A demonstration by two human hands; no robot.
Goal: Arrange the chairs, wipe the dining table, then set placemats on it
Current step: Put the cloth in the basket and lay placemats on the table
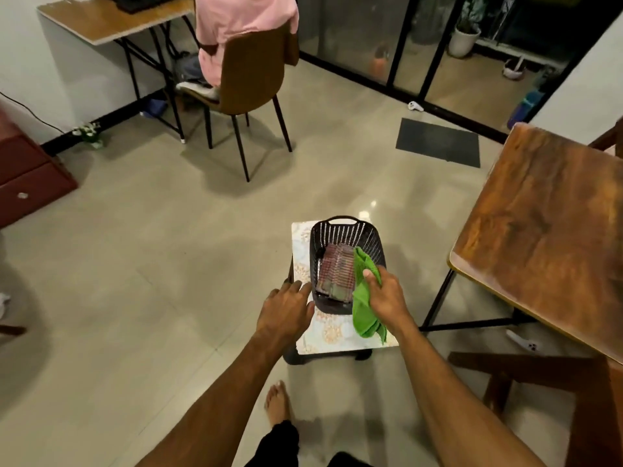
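A black perforated basket (pixel 347 230) stands on a small low table with a patterned top (pixel 332 335). Folded reddish placemats (pixel 337 271) lie inside the basket. My right hand (pixel 386 298) grips a green cloth (pixel 364 315) at the basket's right rim; the cloth hangs down over the basket's near right corner. My left hand (pixel 286 308) rests with fingers apart against the basket's left near side, holding nothing. The wooden dining table (pixel 546 230) stands at the right, its top bare.
A dark wooden chair (pixel 539 375) sits under the dining table's near edge. A person in a pink top sits on a brown chair (pixel 249 72) at a desk (pixel 108 21) far left. A dark mat (pixel 438 141) lies by glass doors. A red cabinet (pixel 27 173) stands left.
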